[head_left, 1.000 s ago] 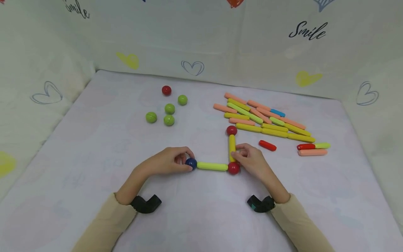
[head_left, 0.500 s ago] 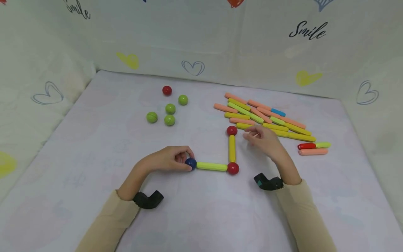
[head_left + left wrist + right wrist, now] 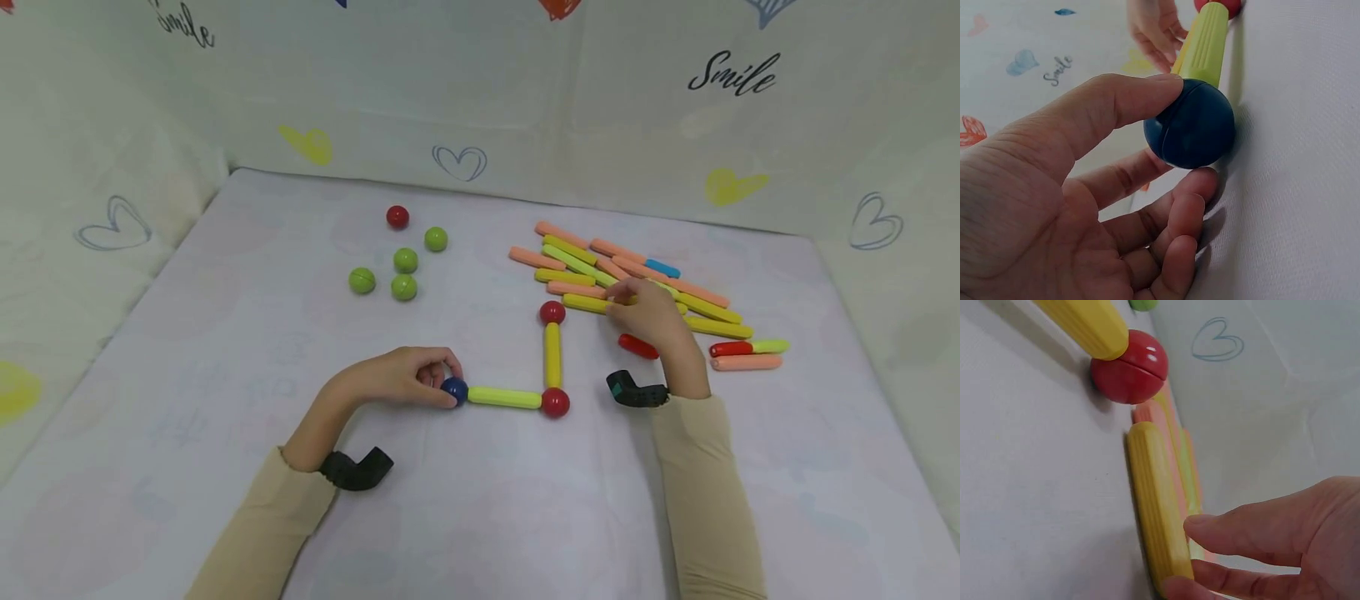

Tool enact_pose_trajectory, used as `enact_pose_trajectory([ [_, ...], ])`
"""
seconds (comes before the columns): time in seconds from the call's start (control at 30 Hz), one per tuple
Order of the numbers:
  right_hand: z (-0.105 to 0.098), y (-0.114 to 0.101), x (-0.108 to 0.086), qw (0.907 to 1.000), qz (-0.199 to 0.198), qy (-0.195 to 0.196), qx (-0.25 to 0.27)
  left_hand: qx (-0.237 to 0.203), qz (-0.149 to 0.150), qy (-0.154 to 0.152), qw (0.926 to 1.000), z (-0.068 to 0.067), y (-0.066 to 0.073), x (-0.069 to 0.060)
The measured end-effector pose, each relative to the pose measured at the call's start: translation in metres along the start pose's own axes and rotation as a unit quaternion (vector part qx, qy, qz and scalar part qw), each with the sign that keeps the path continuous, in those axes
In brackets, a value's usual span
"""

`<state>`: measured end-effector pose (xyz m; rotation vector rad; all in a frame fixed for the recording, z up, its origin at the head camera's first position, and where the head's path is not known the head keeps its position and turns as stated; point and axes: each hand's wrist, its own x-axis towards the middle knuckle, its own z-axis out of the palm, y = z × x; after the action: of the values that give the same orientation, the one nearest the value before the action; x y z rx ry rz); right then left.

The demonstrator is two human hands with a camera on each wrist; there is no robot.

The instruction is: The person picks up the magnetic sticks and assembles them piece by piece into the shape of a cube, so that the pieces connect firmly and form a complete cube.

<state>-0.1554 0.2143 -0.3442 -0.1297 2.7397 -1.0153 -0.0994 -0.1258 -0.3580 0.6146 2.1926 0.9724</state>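
With thumb and fingertips my left hand [image 3: 408, 377] pinches a dark blue ball [image 3: 1194, 128] resting on the table. A lime-green building rod [image 3: 504, 398] runs from that ball to a red ball [image 3: 555, 403]. From there a yellow rod [image 3: 552, 354] extends away to a second red ball [image 3: 552, 312], forming an L. My right hand [image 3: 651, 317] is over the near side of a rod pile. In the right wrist view its loosely bent fingers reach a yellow rod [image 3: 1157, 503] lying on the table; the thumb is at the rod's side, and firm contact is unclear.
Several orange, yellow, lime and blue rods [image 3: 660, 267] lie piled at the back right. A short red rod [image 3: 637, 346] lies below the right hand, and a few rods [image 3: 746, 362] sit farther right. Several green balls [image 3: 405, 260] and a red ball [image 3: 397, 217] are back left.
My right hand has left the upright yellow rod of the L and moved away and rightward to the rod pile. The left hand stays on the blue ball.
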Motion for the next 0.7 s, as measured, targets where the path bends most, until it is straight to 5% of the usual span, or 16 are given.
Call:
enact_pose_trajectory([
  [0.27,0.012,0.003,0.001,0.9991,0.033,0.018,-0.022,-0.003,0.005,0.0,1.0,0.001,-0.001,-0.001],
  [0.53,0.015,0.0,0.0,0.989,0.06,-0.006,-0.135,-0.003,0.012,-0.005,0.9999,0.001,-0.004,-0.002],
  [0.7,0.013,0.0,-0.001,0.9871,0.05,-0.004,-0.152,0.0,0.011,-0.004,0.9999,0.001,-0.004,-0.002],
])
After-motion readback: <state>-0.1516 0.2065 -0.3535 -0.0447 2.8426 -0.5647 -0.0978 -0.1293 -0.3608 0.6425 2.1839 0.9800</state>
